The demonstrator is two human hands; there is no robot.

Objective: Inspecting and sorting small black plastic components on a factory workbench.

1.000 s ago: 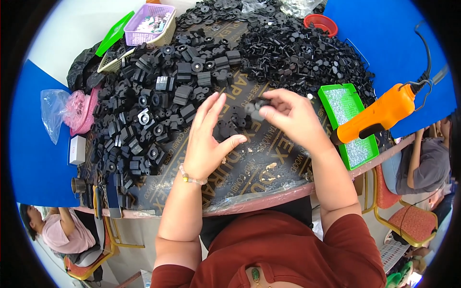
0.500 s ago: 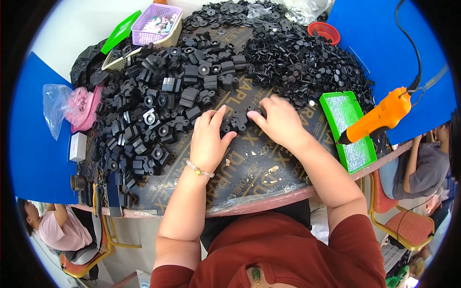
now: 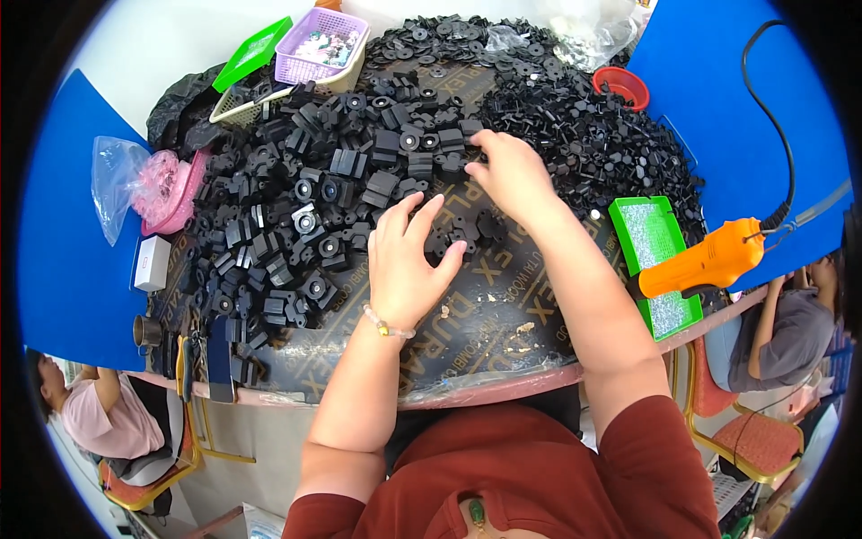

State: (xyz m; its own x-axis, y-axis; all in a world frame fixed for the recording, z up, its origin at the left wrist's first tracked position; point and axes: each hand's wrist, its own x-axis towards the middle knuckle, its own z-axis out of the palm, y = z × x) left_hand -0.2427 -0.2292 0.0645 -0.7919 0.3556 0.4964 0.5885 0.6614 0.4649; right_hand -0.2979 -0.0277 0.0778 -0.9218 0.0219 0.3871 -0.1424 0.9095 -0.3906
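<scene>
My left hand (image 3: 406, 260) hovers by the near edge of a heap of black plastic block-shaped parts (image 3: 346, 162), thumb and fingers apart and nothing in them. Just beyond its fingertips lies a small cluster of flat black plastic pieces (image 3: 485, 226). Farther off, my right hand (image 3: 514, 180) reaches to the right side of the block heap. Its thumb and forefinger are spread beside a black block (image 3: 470, 128), and I see nothing held between them.
Small black parts (image 3: 575, 135) are piled at the right. An orange electric screwdriver (image 3: 709, 259) hangs over a green tray of screws (image 3: 660, 229). A red bowl (image 3: 621, 87) and a purple basket (image 3: 321, 45) stand at the back. A pink tray (image 3: 175, 202) sits left.
My right hand has moved away from the flat cluster, up toward the block heap. My left hand stays near the cluster, its fingers more spread. The whole view has shifted slightly.
</scene>
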